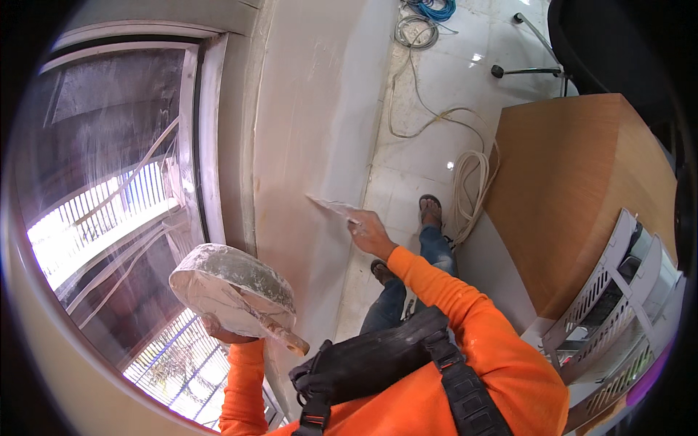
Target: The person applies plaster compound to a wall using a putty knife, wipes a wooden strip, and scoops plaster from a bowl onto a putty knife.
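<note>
My left hand (222, 330) grips the lower edge of a round, shallow pan (258, 270) crusted with whitish plaster. The pan is tilted, with pale filler inside it. A tool with a wooden handle (285, 337) lies across the pan, its handle sticking out past the rim; its far end is partly hidden. To the right, my right hand (371, 231) is closed on a putty knife (331, 206), whose thin blade lies against the wall (298, 145). The wall is beige and smeared, with a paler band along its right side.
A dusty framed window (109, 123) with bars beyond it is at the left. White floor tiles (407, 163) carry a coiled cream cable (472, 189) and a blue cable coil (436, 9). At the right stand a wooden box-like cabinet (560, 189), a grey slotted basket (618, 291) and chair legs (534, 70).
</note>
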The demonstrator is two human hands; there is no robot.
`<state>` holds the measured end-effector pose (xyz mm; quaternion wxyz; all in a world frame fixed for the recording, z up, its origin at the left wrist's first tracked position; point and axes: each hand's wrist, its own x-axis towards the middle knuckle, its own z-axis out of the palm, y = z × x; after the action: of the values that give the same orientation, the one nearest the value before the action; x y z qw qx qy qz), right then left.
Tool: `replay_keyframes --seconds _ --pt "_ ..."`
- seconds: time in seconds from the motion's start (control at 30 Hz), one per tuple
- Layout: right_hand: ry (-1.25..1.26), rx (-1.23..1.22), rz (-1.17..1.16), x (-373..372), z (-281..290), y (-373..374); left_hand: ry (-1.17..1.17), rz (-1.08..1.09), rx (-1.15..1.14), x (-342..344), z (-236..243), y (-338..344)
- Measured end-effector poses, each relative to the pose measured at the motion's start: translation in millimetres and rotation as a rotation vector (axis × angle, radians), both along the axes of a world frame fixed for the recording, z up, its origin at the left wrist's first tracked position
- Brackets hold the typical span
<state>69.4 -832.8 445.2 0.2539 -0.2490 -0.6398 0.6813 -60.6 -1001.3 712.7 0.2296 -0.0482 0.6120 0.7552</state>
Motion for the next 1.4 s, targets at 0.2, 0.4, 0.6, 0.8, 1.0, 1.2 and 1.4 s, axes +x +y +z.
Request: replay_keyframes --seconds 0.2,0.4,0.6,0.8,1.0,1.2,1.4 --pt "-0.27 -0.55 -0.312 -72 -90 162 -0.007 0.012 -0.001 1 -5 -4" --pt "-0.043 -0.54 -0.496 -131 -11 232 -0.005 0.006 0.001 -3 -7 -6" --pt "0.097 0.065 -0.218 -52 136 100 -0.019 -0.007 0.004 -1 -5 3" --pt "-0.05 -0.389 -0.453 -42 50 147 -0.016 -0.003 0.008 3 -7 5" --pt "0.046 -0.346 -0.631 -132 -19 269 -0.007 0.004 0.001 3 -10 -1" --pt "-0.206 0.326 -0.378 -103 96 133 -0.013 -0.005 0.018 0 -10 0" --pt "-0.19 -0.143 -0.252 -36 45 138 -0.01 -0.001 0.028 1 -9 -1"
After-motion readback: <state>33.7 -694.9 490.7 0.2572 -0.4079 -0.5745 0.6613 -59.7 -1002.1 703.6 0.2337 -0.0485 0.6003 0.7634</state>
